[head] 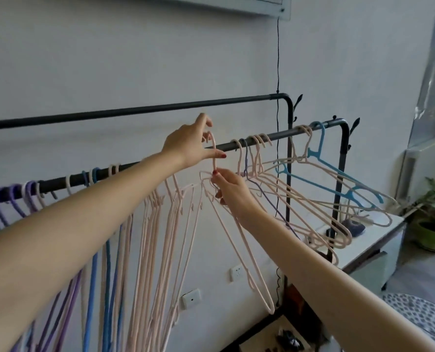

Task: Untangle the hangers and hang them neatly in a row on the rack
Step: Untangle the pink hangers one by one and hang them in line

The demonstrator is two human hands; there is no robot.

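Note:
A black rack rail (145, 162) slants from lower left to upper right. My left hand (189, 146) pinches the hook of a pale pink hanger (239, 240) just in front of the rail. My right hand (230, 189) grips the same hanger at its neck, below the hook. The hanger's body hangs down to the right. Purple, blue and pink hangers (145, 250) hang in a row on the rail's left part. Right of my hands, several pink hangers (313, 199), one purple and one blue hanger (338, 179) sit crossed and tangled on the rail.
A second black rail (135, 110) runs higher, behind the first. A black cord (278, 59) hangs down the wall. A white cabinet (371, 245) stands under the rack's right end, with a potted plant (434, 219) beyond it. Wall sockets (236, 273) sit low.

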